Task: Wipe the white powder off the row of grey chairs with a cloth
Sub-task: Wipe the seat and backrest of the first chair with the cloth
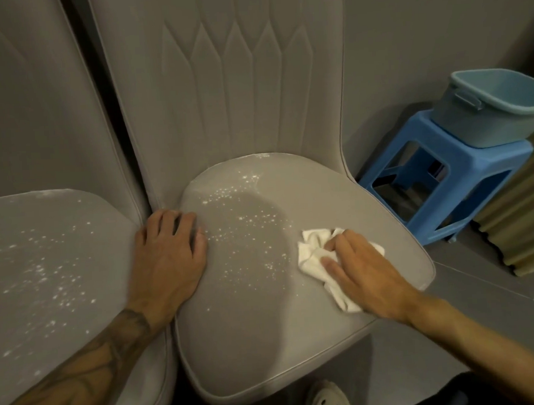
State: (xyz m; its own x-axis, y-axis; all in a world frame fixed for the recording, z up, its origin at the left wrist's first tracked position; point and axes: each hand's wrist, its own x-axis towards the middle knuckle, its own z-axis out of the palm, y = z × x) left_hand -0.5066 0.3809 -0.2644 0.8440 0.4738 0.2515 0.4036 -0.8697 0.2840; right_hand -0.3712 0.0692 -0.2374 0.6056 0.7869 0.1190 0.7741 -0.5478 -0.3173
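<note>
Head view, cloth (311, 249): near right edge of right chair seat (267, 341), pressed under flat, unclenched right grip (365, 268).
Left grip (169, 254): fingers flat, bracing seat's left edge.
Advice: sweep leftward through powder (245, 222), overlapping strokes.

I see the right hand (365, 268) pressing flat on a crumpled white cloth (311, 246) on the right chair (260, 342), and the left hand (169, 254) resting at the seat's left edge. White powder (245, 228) speckles the seat between them.
</note>
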